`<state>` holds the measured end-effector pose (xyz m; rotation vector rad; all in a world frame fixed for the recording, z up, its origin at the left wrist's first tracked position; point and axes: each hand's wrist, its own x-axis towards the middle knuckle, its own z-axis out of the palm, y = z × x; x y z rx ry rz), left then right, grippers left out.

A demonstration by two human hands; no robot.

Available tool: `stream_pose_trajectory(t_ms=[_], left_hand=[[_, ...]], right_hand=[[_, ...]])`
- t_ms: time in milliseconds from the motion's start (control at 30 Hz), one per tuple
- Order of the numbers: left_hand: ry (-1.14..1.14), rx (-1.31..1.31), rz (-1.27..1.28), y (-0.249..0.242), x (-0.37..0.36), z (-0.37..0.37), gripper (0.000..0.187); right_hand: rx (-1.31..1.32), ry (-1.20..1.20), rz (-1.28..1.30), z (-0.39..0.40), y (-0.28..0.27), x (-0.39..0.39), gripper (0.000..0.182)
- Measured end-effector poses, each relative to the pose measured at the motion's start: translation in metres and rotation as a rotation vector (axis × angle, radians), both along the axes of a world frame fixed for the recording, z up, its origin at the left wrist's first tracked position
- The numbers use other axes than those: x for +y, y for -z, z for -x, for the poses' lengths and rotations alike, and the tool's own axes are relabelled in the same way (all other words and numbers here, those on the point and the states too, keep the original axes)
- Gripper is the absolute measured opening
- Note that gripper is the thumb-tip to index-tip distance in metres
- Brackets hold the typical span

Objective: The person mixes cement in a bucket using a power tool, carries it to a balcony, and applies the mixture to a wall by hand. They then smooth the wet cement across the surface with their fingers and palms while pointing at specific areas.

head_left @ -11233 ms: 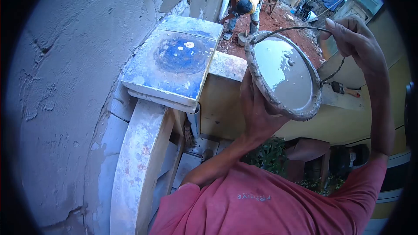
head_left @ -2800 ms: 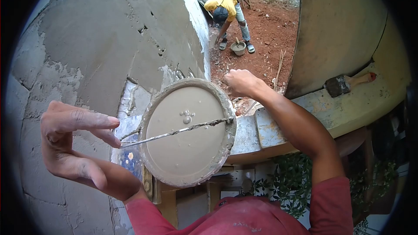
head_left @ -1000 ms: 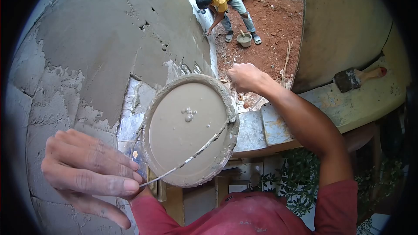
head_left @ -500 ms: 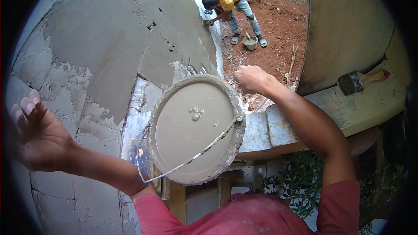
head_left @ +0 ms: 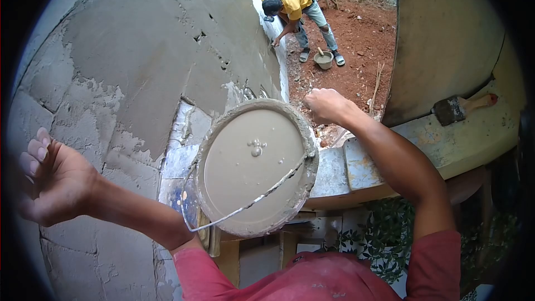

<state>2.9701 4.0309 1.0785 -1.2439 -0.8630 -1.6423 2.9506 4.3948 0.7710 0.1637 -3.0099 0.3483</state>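
Observation:
My left hand (head_left: 61, 181) is raised at the far left, in front of the plastered wall (head_left: 139, 50). Its palm shows, and its half-curled fingers hold nothing I can see. Beyond the bucket's right rim, my right hand (head_left: 329, 106) is closed in a fist, with nothing sticking out of it. Between my arms stands a mortar-crusted bucket (head_left: 313, 175), filled nearly to the brim with thin grey cement slurry (head_left: 251, 173). Bubbles float on the slurry. The bucket's wire handle (head_left: 259, 195) leans toward me, its left end close to my left forearm.
A brush (head_left: 451, 110) with a wooden handle lies on the ledge (head_left: 429, 139) at right. Down on the red soil (head_left: 356, 39), a co-worker (head_left: 292, 3) in yellow bends toward the wall, beside a small mortar bucket (head_left: 323, 62). Leafy plants (head_left: 384, 234) grow below right.
The view has shifted slightly, so the bucket and wall sit a little lower and farther right. My left fingers have curled a little more. The co-worker's hand has moved lower along the wall.

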Motion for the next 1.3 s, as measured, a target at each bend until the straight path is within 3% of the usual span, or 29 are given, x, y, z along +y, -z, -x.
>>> stream_pose_trajectory(t_ms=[400,1067,1300], left_hand=[[-0.072,0.048,0.000,0.001,0.009,-0.007,0.022],[-0.165,0.027,-0.154,0.009,0.031,-0.016,0.043],[-0.101,0.043,-0.119,0.006,0.015,-0.007,0.046]], right_hand=[[0.011,0.002,0.003,-0.001,0.001,0.000,0.013],[-0.020,-0.008,-0.001,-0.004,-0.005,-0.001,0.014],[0.004,-0.008,0.010,-0.001,-0.001,0.000,0.014]])
